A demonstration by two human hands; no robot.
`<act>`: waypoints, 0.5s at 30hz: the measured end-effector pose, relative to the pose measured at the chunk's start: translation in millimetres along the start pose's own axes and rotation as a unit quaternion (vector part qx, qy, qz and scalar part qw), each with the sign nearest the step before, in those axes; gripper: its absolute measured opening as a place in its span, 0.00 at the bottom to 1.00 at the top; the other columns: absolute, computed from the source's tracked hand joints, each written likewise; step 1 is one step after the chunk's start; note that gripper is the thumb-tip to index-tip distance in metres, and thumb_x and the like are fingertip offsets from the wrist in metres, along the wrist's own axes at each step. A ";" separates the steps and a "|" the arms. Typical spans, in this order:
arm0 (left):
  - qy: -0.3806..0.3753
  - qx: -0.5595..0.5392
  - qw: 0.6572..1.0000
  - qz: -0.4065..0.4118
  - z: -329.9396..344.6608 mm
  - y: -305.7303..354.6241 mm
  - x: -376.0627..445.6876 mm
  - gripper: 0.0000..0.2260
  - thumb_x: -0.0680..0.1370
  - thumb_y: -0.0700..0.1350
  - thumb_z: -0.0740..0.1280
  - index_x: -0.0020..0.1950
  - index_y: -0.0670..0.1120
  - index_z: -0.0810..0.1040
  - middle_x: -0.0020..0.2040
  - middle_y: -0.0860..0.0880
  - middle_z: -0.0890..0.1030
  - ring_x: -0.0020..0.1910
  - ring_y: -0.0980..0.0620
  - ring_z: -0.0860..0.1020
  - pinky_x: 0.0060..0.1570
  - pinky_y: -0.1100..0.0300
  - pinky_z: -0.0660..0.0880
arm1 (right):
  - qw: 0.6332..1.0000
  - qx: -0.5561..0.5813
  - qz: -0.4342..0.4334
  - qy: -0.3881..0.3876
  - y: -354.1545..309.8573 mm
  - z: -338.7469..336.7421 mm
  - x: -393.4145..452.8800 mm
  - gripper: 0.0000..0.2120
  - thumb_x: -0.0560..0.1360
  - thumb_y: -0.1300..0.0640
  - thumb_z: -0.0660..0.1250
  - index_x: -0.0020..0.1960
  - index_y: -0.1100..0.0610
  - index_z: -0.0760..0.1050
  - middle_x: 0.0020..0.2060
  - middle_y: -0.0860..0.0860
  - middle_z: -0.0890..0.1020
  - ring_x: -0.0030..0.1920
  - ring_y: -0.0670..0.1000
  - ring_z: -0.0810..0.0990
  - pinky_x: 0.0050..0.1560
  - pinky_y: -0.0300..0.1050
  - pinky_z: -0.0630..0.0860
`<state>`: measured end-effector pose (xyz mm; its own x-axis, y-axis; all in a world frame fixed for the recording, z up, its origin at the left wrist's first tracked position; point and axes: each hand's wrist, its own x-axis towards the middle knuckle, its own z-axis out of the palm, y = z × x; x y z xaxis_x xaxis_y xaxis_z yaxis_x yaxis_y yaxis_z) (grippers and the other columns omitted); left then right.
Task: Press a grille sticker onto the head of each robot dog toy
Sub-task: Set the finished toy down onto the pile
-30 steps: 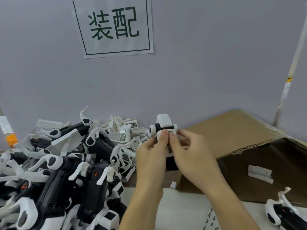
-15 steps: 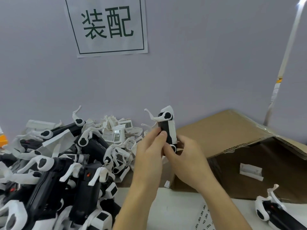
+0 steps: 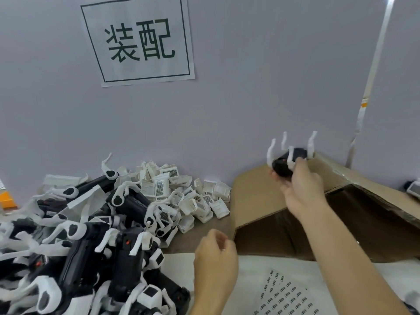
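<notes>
My right hand (image 3: 302, 189) held a black-bodied, white-legged robot dog toy (image 3: 287, 163) out over the brown cardboard box (image 3: 254, 201) on the right.

My fingers were curled round its dark body, its white legs pointing up against the far grey wall (image 3: 250, 87). My left hand (image 3: 214, 253) hung near me, fingers loosely curled and holding nothing I could make out. The white sheet of small grille stickers (image 3: 288, 296) lay near right, and the heap of black and white dog toys (image 3: 79, 242) filled the left.
</notes>
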<state>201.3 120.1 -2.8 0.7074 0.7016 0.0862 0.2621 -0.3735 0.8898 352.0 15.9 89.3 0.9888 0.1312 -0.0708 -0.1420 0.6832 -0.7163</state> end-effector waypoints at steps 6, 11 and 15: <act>-0.015 0.003 1.000 -0.019 -3.1 3.4 -0.9 0.07 0.81 0.42 0.62 0.45 0.51 0.76 0.46 0.53 0.80 0.45 0.58 0.77 0.47 0.58 0.75 | 0.987 0.142 -0.025 0.064 -37.1 11.0 26.1 0.20 0.86 0.53 0.55 0.77 0.56 0.62 0.71 0.57 0.72 0.59 0.54 0.79 0.51 0.43 0.82; -0.030 -0.012 0.999 -0.019 -7.9 1.4 1.0 0.08 0.80 0.40 0.62 0.45 0.51 0.77 0.45 0.53 0.80 0.45 0.55 0.79 0.48 0.55 0.76 | 0.991 0.123 0.046 -0.032 -31.7 8.3 22.2 0.27 0.86 0.52 0.55 0.81 0.61 0.53 0.77 0.62 0.62 0.74 0.61 0.69 0.71 0.53 0.72; -0.050 -0.038 0.998 0.000 -14.4 6.4 5.8 0.09 0.80 0.39 0.61 0.46 0.52 0.77 0.48 0.49 0.81 0.48 0.51 0.80 0.47 0.57 0.78 | 0.990 -0.013 0.065 -0.123 -2.1 18.3 -13.6 0.15 0.85 0.61 0.56 0.68 0.67 0.68 0.60 0.63 0.77 0.53 0.57 0.81 0.54 0.46 0.78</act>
<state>197.6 130.5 9.8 0.7697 0.6369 0.0442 0.2147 -0.3234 0.9216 338.0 25.8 104.6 0.9207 0.3903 0.0061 -0.2627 0.6309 -0.7301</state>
